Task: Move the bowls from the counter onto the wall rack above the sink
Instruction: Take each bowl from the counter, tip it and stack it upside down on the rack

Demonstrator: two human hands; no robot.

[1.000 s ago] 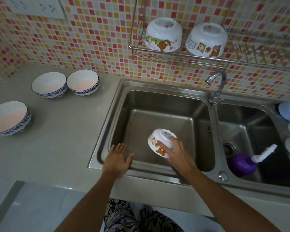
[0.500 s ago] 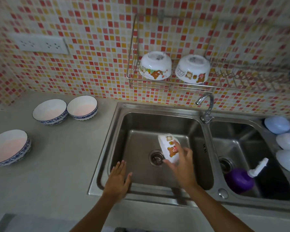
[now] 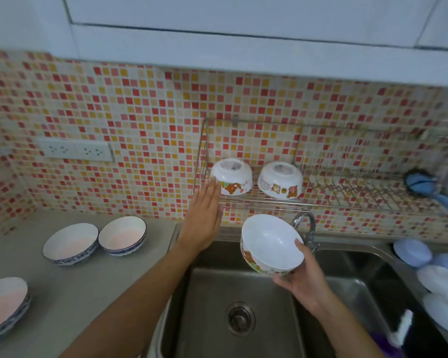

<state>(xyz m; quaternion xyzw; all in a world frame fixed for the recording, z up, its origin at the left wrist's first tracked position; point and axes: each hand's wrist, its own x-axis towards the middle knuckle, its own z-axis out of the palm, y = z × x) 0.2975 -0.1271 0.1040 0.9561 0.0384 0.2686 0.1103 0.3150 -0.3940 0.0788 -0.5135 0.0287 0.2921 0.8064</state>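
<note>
My right hand (image 3: 303, 282) grips a white cartoon bowl (image 3: 269, 244) by its rim, tilted with the inside facing me, above the left sink basin and below the wire wall rack (image 3: 347, 200). Two matching cartoon bowls sit upside down on the rack, one at the left (image 3: 230, 177) and one at the right (image 3: 279, 179). My left hand (image 3: 203, 218) is raised flat with fingers together, its fingertips touching the left rack bowl. Two blue-rimmed bowls (image 3: 71, 242) (image 3: 123, 235) stand on the counter, with a third (image 3: 4, 303) at the left edge.
A double steel sink (image 3: 217, 306) lies below, with a faucet (image 3: 307, 228) behind the held bowl. Pale blue and white lids (image 3: 435, 275) rest at the right. A blue brush (image 3: 424, 187) lies on the rack's right end. A wall socket (image 3: 75, 151) is at the left.
My right hand has lifted the cartoon bowl out of the sink and turned its inside toward me. My left hand left the sink edge and rose to the left rack bowl.
</note>
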